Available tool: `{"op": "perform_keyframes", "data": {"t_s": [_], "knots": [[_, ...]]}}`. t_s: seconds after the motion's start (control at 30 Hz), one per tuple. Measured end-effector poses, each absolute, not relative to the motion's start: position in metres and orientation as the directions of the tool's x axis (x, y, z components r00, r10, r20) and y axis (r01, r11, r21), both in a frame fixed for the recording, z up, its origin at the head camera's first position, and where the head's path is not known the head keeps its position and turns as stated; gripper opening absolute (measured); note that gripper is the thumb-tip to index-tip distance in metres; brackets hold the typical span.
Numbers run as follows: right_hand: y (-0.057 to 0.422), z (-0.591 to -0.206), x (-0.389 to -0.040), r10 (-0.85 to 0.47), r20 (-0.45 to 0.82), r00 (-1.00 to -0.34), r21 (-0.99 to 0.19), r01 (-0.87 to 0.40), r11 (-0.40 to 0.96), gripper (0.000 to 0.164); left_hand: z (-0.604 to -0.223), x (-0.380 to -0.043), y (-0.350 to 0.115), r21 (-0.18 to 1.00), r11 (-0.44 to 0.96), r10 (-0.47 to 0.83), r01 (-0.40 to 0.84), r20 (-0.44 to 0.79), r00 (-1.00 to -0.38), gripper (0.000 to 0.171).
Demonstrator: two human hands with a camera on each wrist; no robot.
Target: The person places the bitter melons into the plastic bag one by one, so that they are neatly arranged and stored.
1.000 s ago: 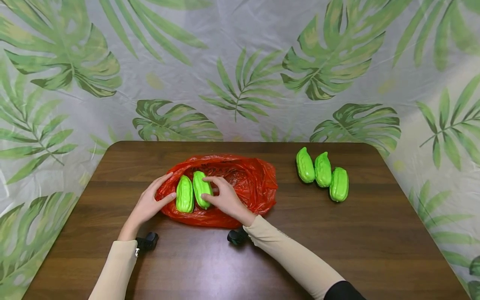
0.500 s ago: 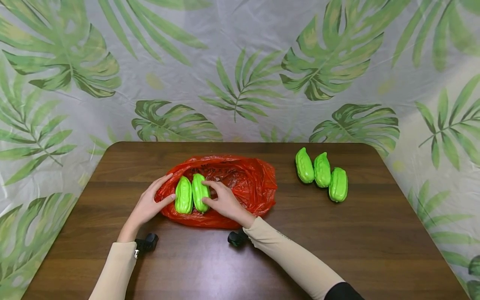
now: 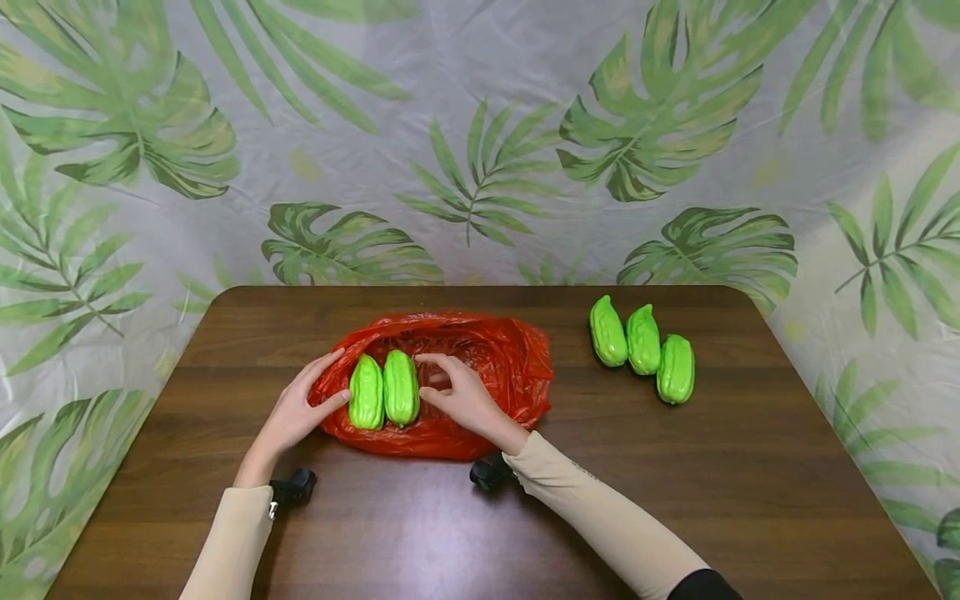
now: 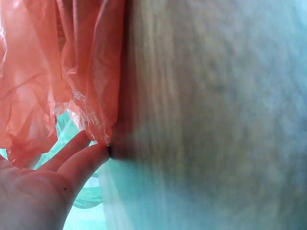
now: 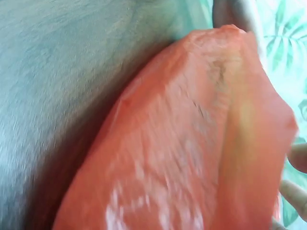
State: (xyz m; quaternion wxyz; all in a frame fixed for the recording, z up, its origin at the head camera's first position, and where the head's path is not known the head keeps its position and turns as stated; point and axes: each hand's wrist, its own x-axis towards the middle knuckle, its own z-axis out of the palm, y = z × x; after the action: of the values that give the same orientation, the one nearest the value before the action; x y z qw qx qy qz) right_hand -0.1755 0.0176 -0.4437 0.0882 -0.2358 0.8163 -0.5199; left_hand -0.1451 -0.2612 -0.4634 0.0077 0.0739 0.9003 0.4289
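Observation:
A red plastic bag (image 3: 517, 375) lies spread on the table with its mouth toward me. Two glossy, bumpy green bitter melons sit side by side in its left part, a left one (image 3: 367, 392) and a right one (image 3: 401, 387). At the bag's left edge my left hand (image 3: 300, 408) touches the plastic with fingers extended, thumb near the left bitter melon. My right hand (image 3: 468, 400) hovers over the bag just right of the other bitter melon, thumb and fingers apart, nothing between them. Red plastic (image 5: 177, 143) fills much of the right wrist view.
Several feet of brown wooden table (image 3: 600, 483) surround the bag. Toward the back right lie three more bitter melons (image 3: 643, 340) in a slanting row. A leaf-print cloth (image 3: 480, 167) hangs behind the table's far edge.
My right hand has let go of the right bitter melon, which now stands more upright beside the left one, and has drawn back to the right. The left hand has stayed in place.

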Motion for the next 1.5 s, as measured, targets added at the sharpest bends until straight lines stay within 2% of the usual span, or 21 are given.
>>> {"op": "perform_keyframes", "data": {"t_s": [0.43,0.8,1.03,1.33,1.5], "knots": [[0.049,-0.433,-0.18,-0.452,0.147,-0.88,-0.912,-0.298,0.282,0.045,-0.464,-0.146,-0.261,0.768,0.626,0.146,0.134,0.053,-0.988,0.067],[0.07,-0.425,-0.183,-0.408,0.137,-0.903,-0.932,-0.257,0.256,0.043,-0.461,-0.145,-0.261,0.767,0.627,0.144,0.132,0.052,-0.988,0.067],[0.081,-0.386,-0.164,-0.394,0.12,-0.911,-0.927,-0.245,0.285,0.039,-0.463,-0.145,-0.26,0.769,0.624,0.151,0.137,0.053,-0.987,0.067],[0.104,-0.418,-0.186,-0.345,0.147,-0.927,-0.942,-0.237,0.237,0.037,-0.465,-0.146,-0.262,0.77,0.62,0.16,0.153,0.067,-0.985,0.066],[0.119,-0.42,-0.192,-0.32,0.186,-0.929,-0.949,-0.254,0.187,0.038,-0.464,-0.145,-0.262,0.769,0.622,0.155,0.149,0.066,-0.986,0.067]]}}
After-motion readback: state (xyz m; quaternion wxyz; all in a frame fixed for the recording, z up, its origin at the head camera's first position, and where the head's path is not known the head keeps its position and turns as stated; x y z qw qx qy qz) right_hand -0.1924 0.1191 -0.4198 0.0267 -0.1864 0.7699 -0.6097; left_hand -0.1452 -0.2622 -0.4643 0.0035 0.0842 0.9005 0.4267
